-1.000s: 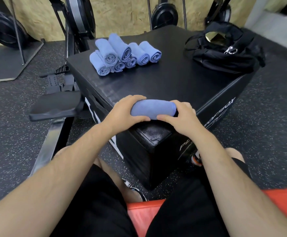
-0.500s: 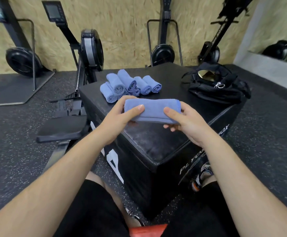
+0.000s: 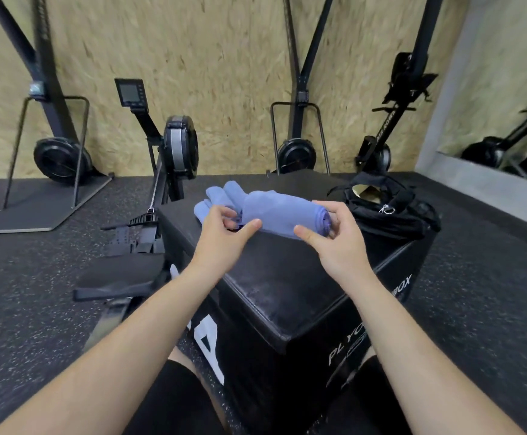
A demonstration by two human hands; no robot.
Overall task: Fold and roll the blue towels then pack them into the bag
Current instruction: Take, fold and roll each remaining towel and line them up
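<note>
I am looking at a large black padded plyo box (image 3: 287, 287) filling the centre of the frame and serving as the worktop. A black fabric duffel bag (image 3: 394, 218) is sitting on its far right corner, with its top gaping open. A heap of rolled blue towels (image 3: 218, 196) is lying on the far left part, half hidden. In front of that heap, mid-frame, a rolled blue terry towel (image 3: 281, 215) is being held up. The left hand (image 3: 224, 237) is pinching its left end between thumb and curled fingers (image 3: 223, 215). The right hand (image 3: 334, 246) is cupping the spiral end, with its thumb underneath and its fingers curling over.
</note>
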